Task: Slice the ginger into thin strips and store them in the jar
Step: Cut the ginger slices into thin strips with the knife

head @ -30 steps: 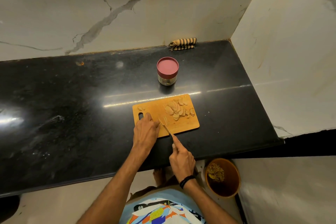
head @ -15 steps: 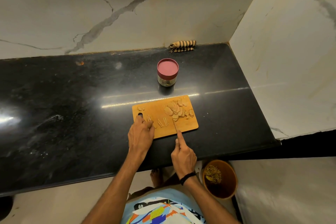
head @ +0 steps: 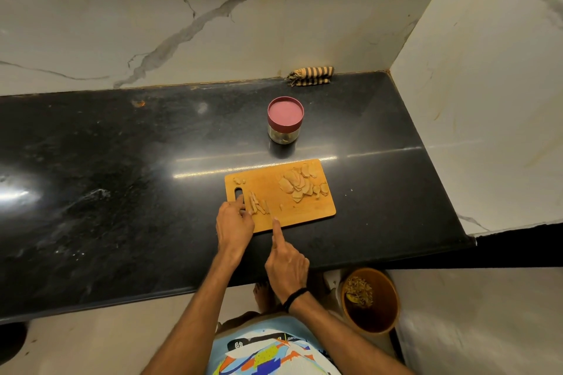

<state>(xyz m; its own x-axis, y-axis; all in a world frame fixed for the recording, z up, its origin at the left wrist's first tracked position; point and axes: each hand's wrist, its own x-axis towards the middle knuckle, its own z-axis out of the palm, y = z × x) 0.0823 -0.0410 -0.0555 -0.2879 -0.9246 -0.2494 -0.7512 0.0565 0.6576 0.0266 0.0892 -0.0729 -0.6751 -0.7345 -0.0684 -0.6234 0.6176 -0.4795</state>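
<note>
A wooden cutting board [head: 307,210] lies on the black counter [head: 122,192]. A pile of flat ginger slices [head: 300,183] sits on its far right part. A few cut ginger strips [head: 259,207] lie near its left end. My left hand [head: 234,228] rests on the board's left edge, its curled fingertips holding the strips from the left. My right hand [head: 286,259] grips a knife [head: 269,210], index finger stretched along the spine; the blade, seen edge-on, stands just right of the strips. The glass jar [head: 285,119] with its red lid on stands behind the board.
A striped folded cloth [head: 310,76] lies at the back wall. A marble side wall closes the counter on the right. On the floor below the counter's front edge stands a brown bin [head: 370,301] holding scraps.
My left hand slid left, uncovering the cut strips. The knife in my right hand moved left across the board to the strips' right side.
</note>
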